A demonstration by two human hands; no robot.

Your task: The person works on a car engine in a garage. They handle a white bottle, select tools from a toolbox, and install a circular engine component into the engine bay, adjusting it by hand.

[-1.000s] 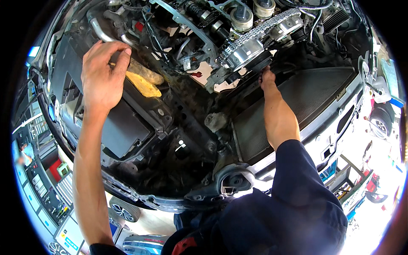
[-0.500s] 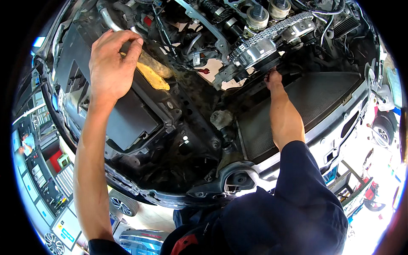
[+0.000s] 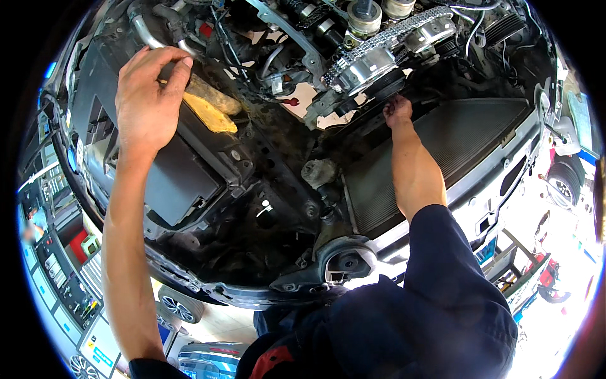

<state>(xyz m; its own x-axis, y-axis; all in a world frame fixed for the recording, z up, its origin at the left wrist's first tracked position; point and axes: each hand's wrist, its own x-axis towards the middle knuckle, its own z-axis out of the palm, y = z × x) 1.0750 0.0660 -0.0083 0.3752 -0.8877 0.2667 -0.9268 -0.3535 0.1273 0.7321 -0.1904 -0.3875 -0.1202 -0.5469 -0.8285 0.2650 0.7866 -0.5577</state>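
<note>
My left hand [image 3: 150, 95] is curled at the dark plastic box [image 3: 183, 177] on the left, thumb and forefinger close together. What it grips, if anything, is hidden. A yellow and brown padded piece [image 3: 211, 112] lies beside and partly under it. My right hand [image 3: 398, 110] has its fingers curled in just below a black round pulley [image 3: 386, 85]. I cannot make out what, if anything, is inside them. Above the pulley, a timing chain [image 3: 379, 47] runs along two silver sprockets, the nearer one [image 3: 366, 71] and the farther one [image 3: 430, 35].
The radiator [image 3: 435, 158] slants under my right forearm, behind the car's front crossmember [image 3: 486, 189]. Metal pipes [image 3: 144, 31] rise near my left fingertips. Wires and hoses crowd the engine bay. Loose wheels [image 3: 564, 183] and a tool cabinet [image 3: 69, 290] stand farther off.
The whole view has shifted, so the engine bay sits slightly farther left. My right hand has drawn down a little from the pulley, showing more of its fingers. My left hand keeps its pose.
</note>
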